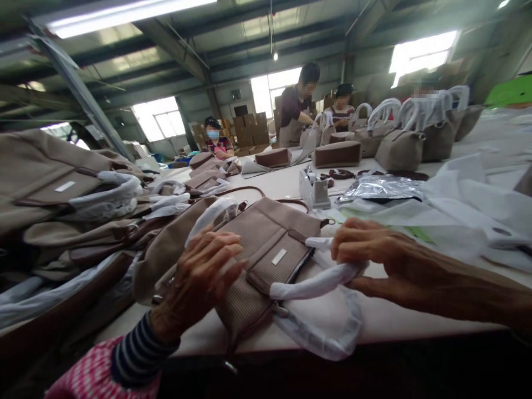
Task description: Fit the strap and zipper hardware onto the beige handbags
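Note:
A taupe handbag (257, 249) with a small white label plate (279, 256) lies tilted on the table in front of me. Its handles are wrapped in white film; the upper handle (316, 280) runs up to my right hand (369, 252), whose fingers are curled round it. The lower wrapped handle (328, 338) loops down over the table's front edge. At the bag's left side is my left hand (203, 274), slightly blurred, with thumb and fingers apart and nothing in them. I cannot tell whether it touches the bag.
More taupe bags (62, 183) are heaped at my left. A tape dispenser (315, 188), a silvery plastic packet (378, 187) and white sheets (477, 205) lie beyond my right hand. Bags with wrapped handles (401, 147) stand farther back. Several people (297, 105) are across the table (276, 185).

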The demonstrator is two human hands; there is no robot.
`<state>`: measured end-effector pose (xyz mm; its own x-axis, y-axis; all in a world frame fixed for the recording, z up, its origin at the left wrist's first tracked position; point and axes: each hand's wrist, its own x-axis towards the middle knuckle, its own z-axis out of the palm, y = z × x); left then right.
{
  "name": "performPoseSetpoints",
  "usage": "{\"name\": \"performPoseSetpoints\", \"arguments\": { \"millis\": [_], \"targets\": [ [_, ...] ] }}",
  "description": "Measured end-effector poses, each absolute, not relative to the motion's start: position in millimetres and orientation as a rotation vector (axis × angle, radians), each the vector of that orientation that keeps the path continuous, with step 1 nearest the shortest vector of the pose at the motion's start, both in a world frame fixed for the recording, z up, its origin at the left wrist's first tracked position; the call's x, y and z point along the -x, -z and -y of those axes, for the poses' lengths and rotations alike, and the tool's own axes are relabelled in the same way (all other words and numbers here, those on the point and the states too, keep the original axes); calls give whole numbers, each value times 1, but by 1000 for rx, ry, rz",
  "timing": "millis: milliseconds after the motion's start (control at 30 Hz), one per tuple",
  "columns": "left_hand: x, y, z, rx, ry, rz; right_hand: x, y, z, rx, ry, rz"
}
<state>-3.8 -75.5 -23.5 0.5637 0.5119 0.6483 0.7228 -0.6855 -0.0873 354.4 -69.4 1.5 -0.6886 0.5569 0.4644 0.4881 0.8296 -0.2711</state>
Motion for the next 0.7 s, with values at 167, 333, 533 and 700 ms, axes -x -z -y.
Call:
{"name": "performPoseSetpoints", "arguments": {
  "millis": [167, 333, 533, 700],
  "targets": [
    [-61, 29, 90, 3044, 906, 1177, -325, -5, 47, 698, -124, 2262],
    [-77, 39, 79, 2811, 2168, 1884, -298, 21, 54, 761, -3, 1999],
    [-81, 45, 62, 1503, 3504, 1664, -297, 74, 70, 818, -378, 2385],
    [-87, 58, 60, 1467, 3273, 1980, -292, 80, 55, 921, -437, 2445]
  ]
}}
